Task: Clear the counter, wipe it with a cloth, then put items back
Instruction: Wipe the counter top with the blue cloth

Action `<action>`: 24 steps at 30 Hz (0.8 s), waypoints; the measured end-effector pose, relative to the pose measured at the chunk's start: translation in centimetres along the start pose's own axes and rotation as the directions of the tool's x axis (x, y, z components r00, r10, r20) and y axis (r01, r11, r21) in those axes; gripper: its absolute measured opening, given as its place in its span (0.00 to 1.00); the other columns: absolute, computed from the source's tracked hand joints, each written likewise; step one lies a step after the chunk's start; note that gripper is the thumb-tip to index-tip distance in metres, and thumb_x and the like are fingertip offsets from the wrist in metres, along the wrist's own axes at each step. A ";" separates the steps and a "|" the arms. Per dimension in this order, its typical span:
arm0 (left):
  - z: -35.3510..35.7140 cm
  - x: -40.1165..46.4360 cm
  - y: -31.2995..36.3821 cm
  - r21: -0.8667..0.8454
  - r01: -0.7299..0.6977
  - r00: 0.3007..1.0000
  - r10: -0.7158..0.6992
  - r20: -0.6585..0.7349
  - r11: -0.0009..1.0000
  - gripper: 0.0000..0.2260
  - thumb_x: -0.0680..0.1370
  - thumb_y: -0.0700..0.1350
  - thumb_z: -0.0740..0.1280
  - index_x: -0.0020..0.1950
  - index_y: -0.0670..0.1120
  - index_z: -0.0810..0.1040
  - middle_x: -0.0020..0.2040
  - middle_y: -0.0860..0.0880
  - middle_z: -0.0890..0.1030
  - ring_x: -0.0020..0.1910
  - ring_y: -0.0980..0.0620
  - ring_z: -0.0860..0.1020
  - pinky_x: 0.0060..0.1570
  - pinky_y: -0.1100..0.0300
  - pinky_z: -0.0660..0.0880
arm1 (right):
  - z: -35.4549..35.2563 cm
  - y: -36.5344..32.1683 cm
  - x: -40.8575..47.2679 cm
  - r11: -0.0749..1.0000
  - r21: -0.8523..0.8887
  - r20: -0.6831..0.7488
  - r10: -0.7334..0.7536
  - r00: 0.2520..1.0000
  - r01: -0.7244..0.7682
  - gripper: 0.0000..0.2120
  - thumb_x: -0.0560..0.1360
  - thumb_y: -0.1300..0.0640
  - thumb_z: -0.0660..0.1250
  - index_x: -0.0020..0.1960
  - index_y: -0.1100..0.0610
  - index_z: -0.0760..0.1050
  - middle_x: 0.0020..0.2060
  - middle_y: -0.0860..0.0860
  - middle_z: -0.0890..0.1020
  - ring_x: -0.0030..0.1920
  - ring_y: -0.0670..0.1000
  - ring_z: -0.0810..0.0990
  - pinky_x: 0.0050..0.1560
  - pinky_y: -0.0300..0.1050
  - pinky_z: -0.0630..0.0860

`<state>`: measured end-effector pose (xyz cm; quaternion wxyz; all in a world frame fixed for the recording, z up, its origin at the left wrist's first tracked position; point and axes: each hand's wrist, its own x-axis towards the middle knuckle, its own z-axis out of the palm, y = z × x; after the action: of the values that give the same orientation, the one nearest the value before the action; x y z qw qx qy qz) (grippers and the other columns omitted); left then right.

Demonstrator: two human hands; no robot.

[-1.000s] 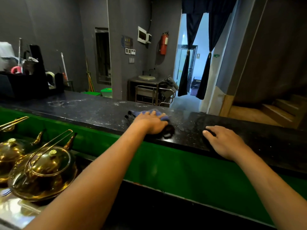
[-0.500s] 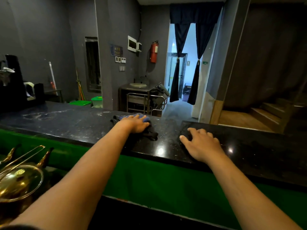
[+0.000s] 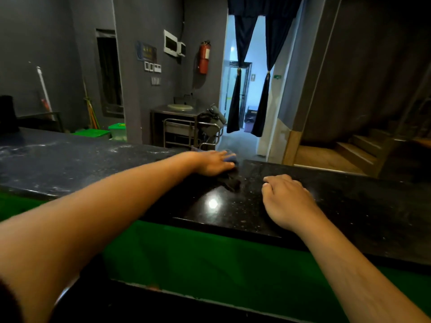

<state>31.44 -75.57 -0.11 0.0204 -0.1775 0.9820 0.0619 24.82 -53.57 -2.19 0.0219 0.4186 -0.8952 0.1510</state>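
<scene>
A person's left hand [image 3: 213, 162] presses a blue cloth [image 3: 229, 157] flat on the black speckled desk [image 3: 349, 201], fingers straight and together. The right hand [image 3: 288, 201] rests nearby, fingers loosely curled, holding nothing. The blue wall sign [image 3: 147, 52] is too blurred to read.

A red fire extinguisher [image 3: 204, 57] hangs on the grey wall. Right of it, dark blue curtains [image 3: 261, 73], tied back, frame a doorway. Below the extinguisher stands a steel trolley [image 3: 191, 131]. Far left of it, green bins [image 3: 102, 133] sit on the floor. Wooden steps [image 3: 359, 148] rise far right of it.
</scene>
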 end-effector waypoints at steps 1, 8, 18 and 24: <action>-0.2 1.3 -0.9 -0.019 0.080 0.997 -0.080 0.009 0.997 0.20 0.86 0.51 0.51 0.78 0.51 0.62 0.79 0.43 0.60 0.77 0.43 0.60 0.75 0.47 0.54 | -0.1 0.0 0.0 1.000 -0.002 0.000 -0.003 1.000 0.003 0.22 0.83 0.49 0.48 0.73 0.52 0.68 0.73 0.54 0.69 0.71 0.59 0.67 0.71 0.57 0.64; 0.3 1.6 3.1 0.091 0.023 1.000 -0.023 -0.001 0.996 0.23 0.86 0.54 0.48 0.81 0.52 0.54 0.82 0.47 0.52 0.80 0.46 0.50 0.78 0.45 0.46 | 0.2 -0.3 0.2 1.000 -0.005 -0.004 0.026 1.000 -0.026 0.21 0.82 0.51 0.49 0.72 0.53 0.68 0.73 0.54 0.68 0.71 0.58 0.67 0.70 0.56 0.63; -0.2 4.9 3.9 -0.024 -0.017 0.999 0.018 0.035 1.000 0.20 0.86 0.52 0.50 0.79 0.52 0.61 0.79 0.43 0.62 0.76 0.44 0.63 0.74 0.47 0.55 | -0.7 -0.6 -1.1 0.958 -0.023 -0.075 0.283 0.956 -0.286 0.22 0.80 0.50 0.52 0.68 0.59 0.71 0.69 0.58 0.70 0.69 0.62 0.67 0.71 0.62 0.63; 0.7 4.7 5.5 0.062 -0.067 0.998 0.067 -0.002 0.996 0.22 0.86 0.54 0.49 0.80 0.51 0.59 0.80 0.44 0.58 0.79 0.43 0.56 0.76 0.42 0.52 | -0.6 -0.7 -0.9 0.961 -0.025 -0.072 0.275 0.959 -0.277 0.21 0.80 0.50 0.53 0.66 0.58 0.73 0.67 0.59 0.73 0.68 0.63 0.68 0.70 0.62 0.64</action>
<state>25.17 -72.00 -0.49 0.0216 -0.1438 0.9889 0.0318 25.87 -53.15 -1.58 0.0380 0.2840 -0.9461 0.1513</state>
